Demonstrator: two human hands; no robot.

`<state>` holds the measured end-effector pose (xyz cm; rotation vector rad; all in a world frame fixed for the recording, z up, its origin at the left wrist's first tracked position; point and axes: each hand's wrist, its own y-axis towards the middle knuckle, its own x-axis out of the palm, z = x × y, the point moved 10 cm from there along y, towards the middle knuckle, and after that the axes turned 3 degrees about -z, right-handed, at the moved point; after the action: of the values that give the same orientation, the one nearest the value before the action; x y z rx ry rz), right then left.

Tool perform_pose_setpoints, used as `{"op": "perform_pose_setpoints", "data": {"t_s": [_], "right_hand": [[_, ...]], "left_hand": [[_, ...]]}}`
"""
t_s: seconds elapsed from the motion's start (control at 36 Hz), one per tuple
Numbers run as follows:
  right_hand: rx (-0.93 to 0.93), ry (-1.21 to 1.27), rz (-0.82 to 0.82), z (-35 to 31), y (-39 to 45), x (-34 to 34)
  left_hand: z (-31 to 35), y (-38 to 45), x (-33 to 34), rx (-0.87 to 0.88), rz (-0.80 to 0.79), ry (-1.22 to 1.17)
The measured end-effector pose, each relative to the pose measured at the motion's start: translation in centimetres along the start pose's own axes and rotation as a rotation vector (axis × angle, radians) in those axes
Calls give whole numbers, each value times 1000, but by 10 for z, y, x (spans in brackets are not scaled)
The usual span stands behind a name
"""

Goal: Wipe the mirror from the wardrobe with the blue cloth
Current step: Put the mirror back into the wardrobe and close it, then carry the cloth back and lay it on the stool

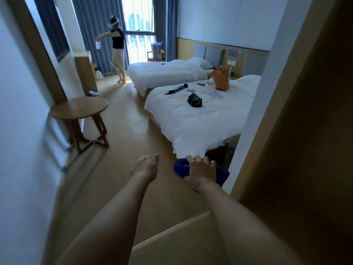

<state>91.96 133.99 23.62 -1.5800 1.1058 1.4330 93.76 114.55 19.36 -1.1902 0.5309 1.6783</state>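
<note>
1. Head view shows both of my arms reaching forward, with the blue cloth bunched under my right hand at about 5 o'clock of the frame centre.
2. The right fingers are curled down over the top of the cloth, grasping it; blue fabric spills out at 9 o'clock and at 3 o'clock of the hand, so its long axis runs roughly left to right.
3. My left hand is released, palm loose and fingers slack, holding nothing, just beside the cloth at its 9 o'clock and apart from it.
4. The mirror itself I cannot make out. A tall wooden panel with a pale edge stands at 3 o'clock of the right hand, and I judge it to be part of the wardrobe.
5. The right hand is nearer that panel, so I expect the wipe to swing toward 3 o'clock.
6. Beyond the hands lie a white bed at 12 o'clock and a round wooden surface at 10 o'clock.
</note>
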Motion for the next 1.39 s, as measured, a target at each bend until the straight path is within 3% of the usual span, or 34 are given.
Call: {"op": "perform_pose_setpoints", "data": {"t_s": [0.31,0.61,1.39], "right_hand": [[-147,4,-13,-135,98,19],[-211,-20,-71,-199,179,41],[-359,-35,-68,-193,536,53]], "left_hand": [[-118,84,-77,-107,47,-22],[-170,146,-98,-183,39,-38],[-112,443,-136,-317,131,-176]]}}
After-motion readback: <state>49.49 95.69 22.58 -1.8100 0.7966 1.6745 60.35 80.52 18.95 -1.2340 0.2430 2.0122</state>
